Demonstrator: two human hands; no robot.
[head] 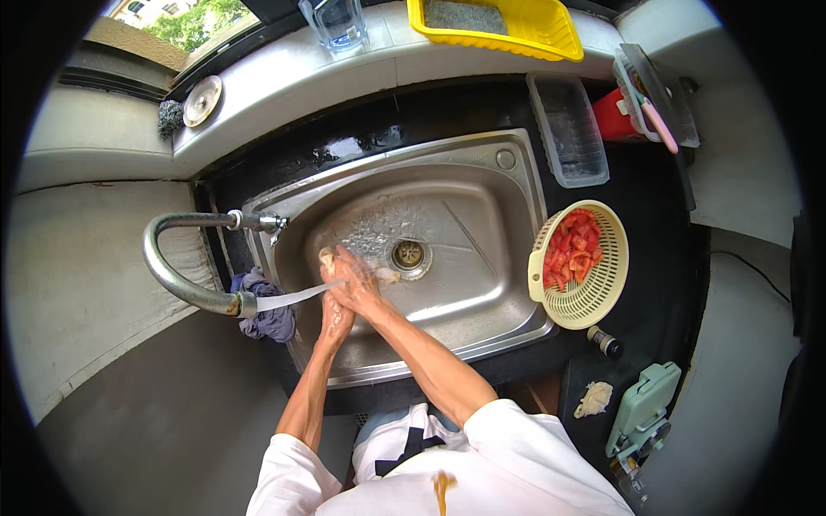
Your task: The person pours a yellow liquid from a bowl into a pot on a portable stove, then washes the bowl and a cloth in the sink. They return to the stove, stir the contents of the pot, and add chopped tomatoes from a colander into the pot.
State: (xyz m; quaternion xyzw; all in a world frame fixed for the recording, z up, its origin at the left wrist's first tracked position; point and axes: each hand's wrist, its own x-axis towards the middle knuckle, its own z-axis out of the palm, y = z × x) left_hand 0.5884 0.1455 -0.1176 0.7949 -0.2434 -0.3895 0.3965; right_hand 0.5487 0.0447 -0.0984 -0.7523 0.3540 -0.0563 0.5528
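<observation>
Water streams from the curved metal faucet [184, 284] onto my hands inside the stainless steel sink [452, 297]. My right hand [355, 280] lies over my left hand [337, 317], and both are wet. Between them they grip a pale, soft thing [328, 259] that pokes out past the fingers. Another pale part shows blurred at the right, near the drain strainer [408, 254]; whether it is cloth or food I cannot tell. The fingers of my left hand are mostly hidden.
At the sink's right edge stands a cream colander [616, 258] with cut tomatoes [574, 248]. Behind it is a clear plastic container [571, 135]. A purple-grey cloth [274, 316] lies below the faucet. Farther right are a small jar [605, 342], a crumpled cream wad [594, 400] and a mint-green appliance [645, 406].
</observation>
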